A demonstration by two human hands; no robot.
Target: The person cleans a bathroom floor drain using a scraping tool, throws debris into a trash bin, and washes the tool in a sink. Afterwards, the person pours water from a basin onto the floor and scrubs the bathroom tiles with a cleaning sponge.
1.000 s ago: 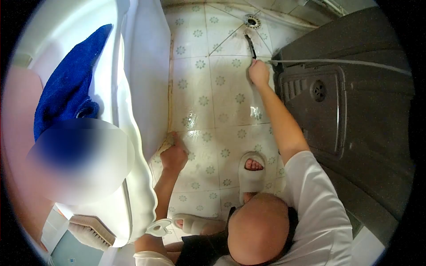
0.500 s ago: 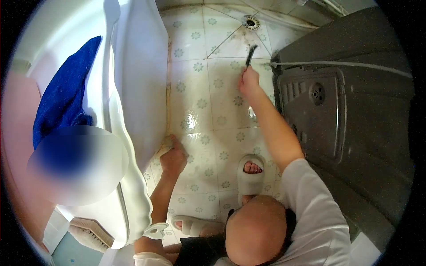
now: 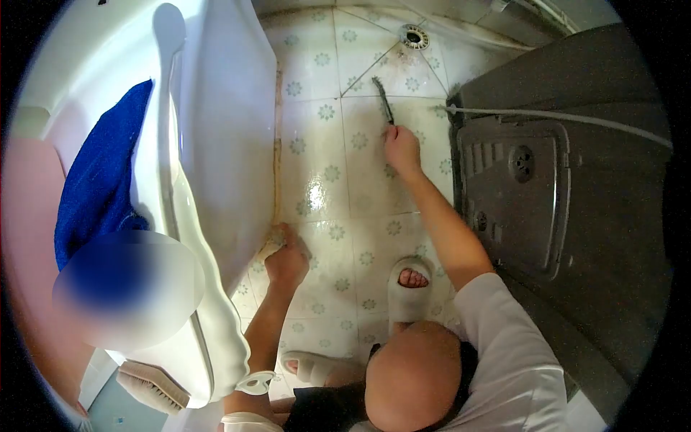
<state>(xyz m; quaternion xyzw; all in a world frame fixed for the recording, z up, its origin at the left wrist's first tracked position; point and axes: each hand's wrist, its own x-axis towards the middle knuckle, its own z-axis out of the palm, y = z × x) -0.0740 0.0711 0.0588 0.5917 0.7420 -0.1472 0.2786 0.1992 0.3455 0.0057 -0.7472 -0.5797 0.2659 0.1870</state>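
Observation:
My right hand (image 3: pixel 402 150) grips a narrow dark brush (image 3: pixel 384 99) by its lower end. The bristled head points up and slightly left, over the patterned floor tiles (image 3: pixel 327 129) below the drain. Beside the stained foot of the white tub panel (image 3: pixel 223 129), my left hand (image 3: pixel 287 258) is closed low near the floor. Something pale and yellowish (image 3: pixel 272 242) shows at its fingers, too unclear to name.
A round floor drain (image 3: pixel 414 37) lies at the back. A grey hose (image 3: pixel 547 117) crosses a dark grey panel (image 3: pixel 604 180) on the right. Blue towel (image 3: pixel 101 169) and scrubbing brush (image 3: pixel 152 386) are at left. My slippered foot (image 3: pixel 410 297) stands on the tiles.
The dark brush has swung from leaning right to leaning left, and my right hand is slightly lower. My left hand stays by the panel's foot. The whole view has shifted a little.

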